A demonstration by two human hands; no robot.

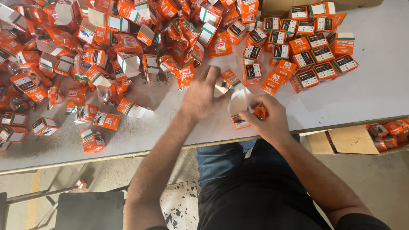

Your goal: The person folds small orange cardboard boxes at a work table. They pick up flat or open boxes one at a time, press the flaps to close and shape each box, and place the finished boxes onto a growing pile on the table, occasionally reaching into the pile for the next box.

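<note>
Boxing step in hand, by my read: right hand (272, 117) grasps an open orange-and-white carton (239, 110) at table (375, 89) edge, left hand (203, 96) pinching a small packet (226, 83) at its 11 o'clock, needing alignment with the carton mouth.

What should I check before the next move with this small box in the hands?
1. Small open box held by right hand: ok.
2. Top flaps open: ok.
3. Left hand at the flap: ok.
4. Orange packet fully inside the box: not ok, it shows at the right fingers.
5. Closed boxes stand grouped at upper right of the table: ok.
6. Carton below the table edge has space: cannot tell.
</note>
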